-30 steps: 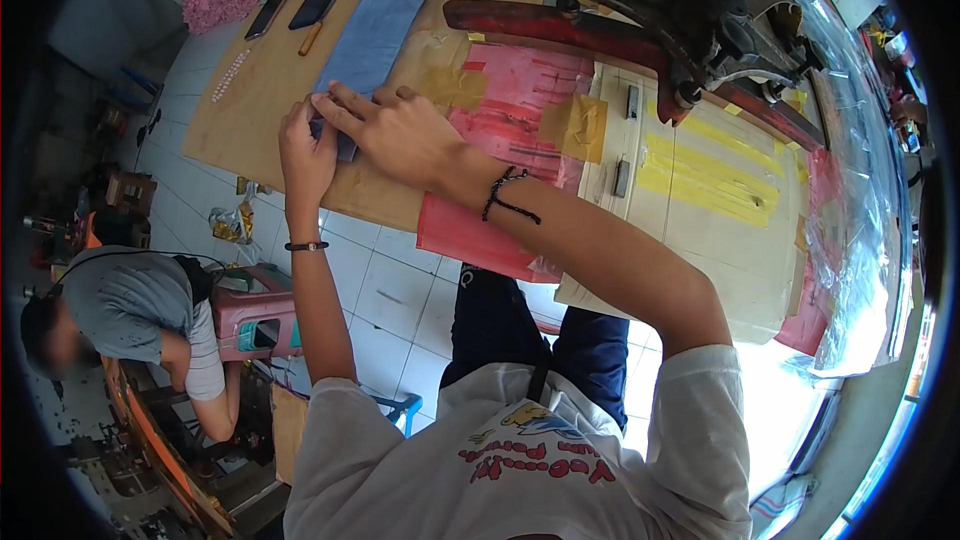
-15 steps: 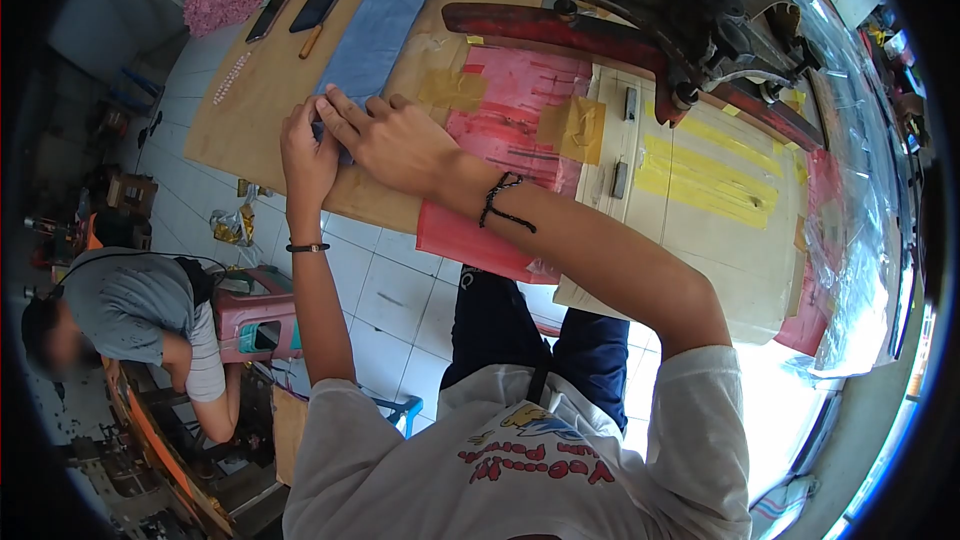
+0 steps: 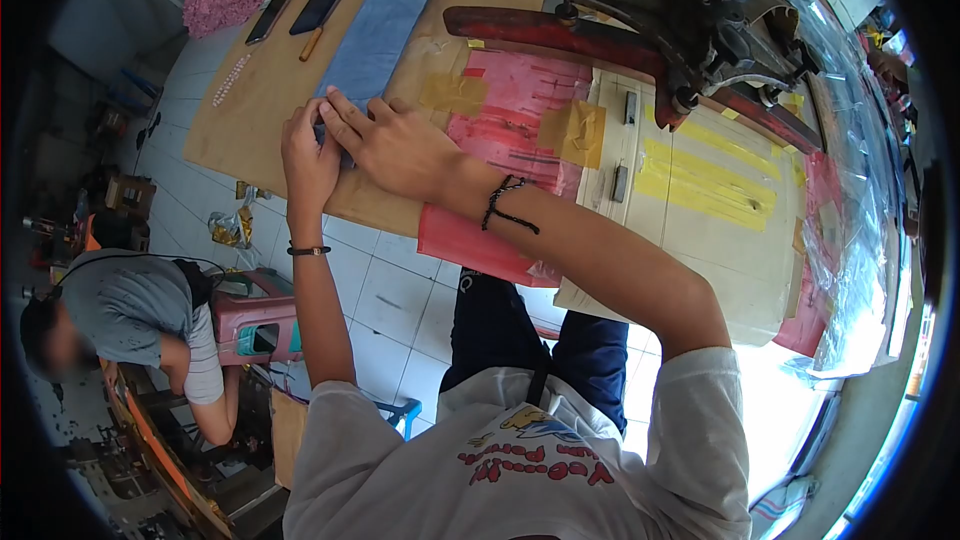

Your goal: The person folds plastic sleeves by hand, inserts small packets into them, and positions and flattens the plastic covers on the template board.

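Blue-grey strip (image 3: 380,25), one piece, lies lengthwise on the brown tabletop (image 3: 235,125). In the head view, its long axis goes on a slant: the far end points to the top edge, leaning right, and the near end points down and left, to the near edge of the tabletop, where both hands are. The left hand (image 3: 310,158) is closed on this near end, with the cloth between its thumb and fingers. The right hand (image 3: 405,150) lies over the near end with bent fingers, and its fingertips meet those of the left hand; I cannot tell whether it also pinches the cloth.

To the left of the strip I count two dark flat devices (image 3: 320,4), one small wooden handle (image 3: 311,44) and one pink fluffy bundle (image 3: 222,4). Small pale pieces (image 3: 232,80) lie in rows, too small to count surely. To the right, there are two small metal bars (image 3: 620,183) on one pale board (image 3: 700,260), and one machine frame (image 3: 725,50) stands above. One other person (image 3: 135,305) bends forward beside one pink stool (image 3: 262,315).
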